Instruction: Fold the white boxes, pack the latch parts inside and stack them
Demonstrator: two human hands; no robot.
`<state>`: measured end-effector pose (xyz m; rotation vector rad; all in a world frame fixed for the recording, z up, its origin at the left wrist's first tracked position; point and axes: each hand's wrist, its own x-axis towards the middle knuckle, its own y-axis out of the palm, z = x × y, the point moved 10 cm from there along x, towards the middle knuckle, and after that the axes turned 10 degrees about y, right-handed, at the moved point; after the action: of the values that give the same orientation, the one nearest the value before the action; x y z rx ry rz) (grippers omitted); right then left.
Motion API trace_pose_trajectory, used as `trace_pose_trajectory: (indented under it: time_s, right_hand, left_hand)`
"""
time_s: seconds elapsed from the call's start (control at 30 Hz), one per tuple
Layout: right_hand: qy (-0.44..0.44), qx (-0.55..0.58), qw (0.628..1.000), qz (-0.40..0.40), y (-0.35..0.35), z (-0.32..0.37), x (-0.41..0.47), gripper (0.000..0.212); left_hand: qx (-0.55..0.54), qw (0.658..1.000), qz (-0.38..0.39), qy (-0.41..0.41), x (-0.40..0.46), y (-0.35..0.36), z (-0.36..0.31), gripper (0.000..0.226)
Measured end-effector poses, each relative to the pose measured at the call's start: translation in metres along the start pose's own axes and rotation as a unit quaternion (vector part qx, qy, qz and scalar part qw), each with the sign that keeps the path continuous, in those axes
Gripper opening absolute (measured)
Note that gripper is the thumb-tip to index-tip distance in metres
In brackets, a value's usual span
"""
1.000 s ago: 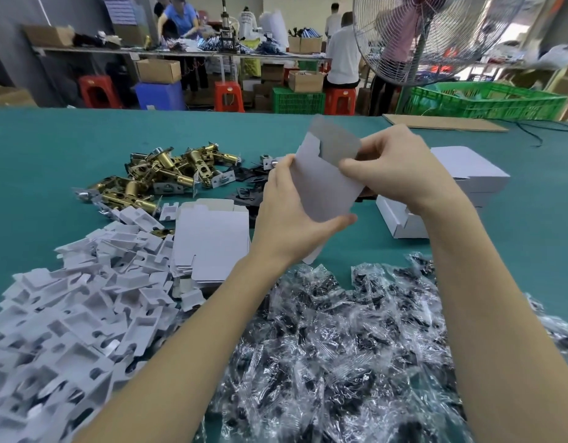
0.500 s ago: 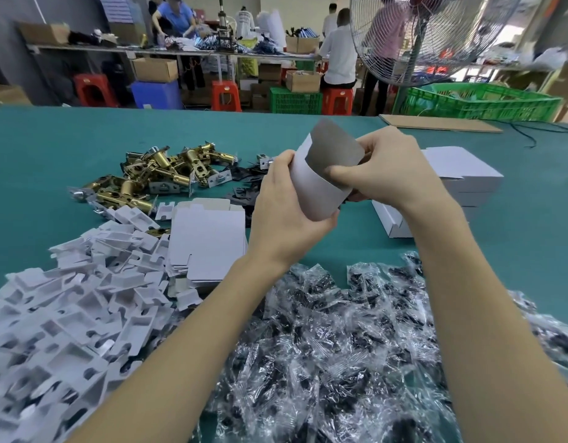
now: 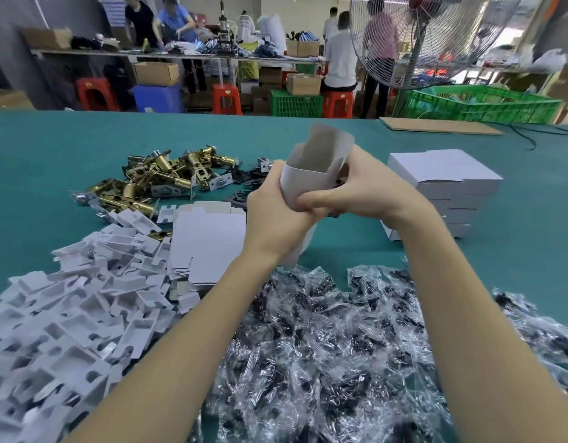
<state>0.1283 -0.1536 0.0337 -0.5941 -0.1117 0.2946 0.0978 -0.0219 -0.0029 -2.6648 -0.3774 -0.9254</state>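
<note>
Bottom centre and right: heap of clear bags [image 3: 324, 353] with dark parts inside. Bottom left: pile of white inserts [image 3: 68, 314]. Just above, left of centre: stack of flat blanks [image 3: 209, 241] lying on the green table [image 3: 46, 155]. Mid-frame, held above the table: half-formed box [image 3: 311, 183], open end up, one flap [image 3: 330, 148] standing tall at the back. Left hand [image 3: 273, 219] wrapped around the box's left side and bottom, fingers curled onto it. Right hand [image 3: 365, 190] clamping the right wall, thumb pinching across the front. Right of centre: stack of finished boxes [image 3: 445, 187], lids closed. Upper left: brass latches [image 3: 154, 180] in a loose pile, dark plates [image 3: 244, 183] beside them. Far back: fan [image 3: 429, 33], green crate [image 3: 480, 103], people at benches.
</note>
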Motion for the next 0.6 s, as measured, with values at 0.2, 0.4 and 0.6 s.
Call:
trace_pose_trajectory:
  time_s: [0.2, 0.4, 0.6]
  right_hand:
    - [-0.01, 0.003, 0.998, -0.065, -0.015, -0.013, 0.003, 0.045]
    - [-0.021, 0.038, 0.995, -0.091, -0.022, -0.016, 0.006, 0.045]
    - [-0.015, 0.228, 0.971, -0.066, -0.002, -0.013, 0.008, 0.034]
  left_hand:
    - [-0.037, 0.976, 0.21, -0.044, 0.007, 0.014, 0.007, 0.072]
    - [-0.007, 0.968, 0.247, -0.049, 0.013, 0.006, 0.013, 0.057]
    - [0.021, 0.982, 0.183, -0.036, 0.003, 0.022, 0.0, 0.075]
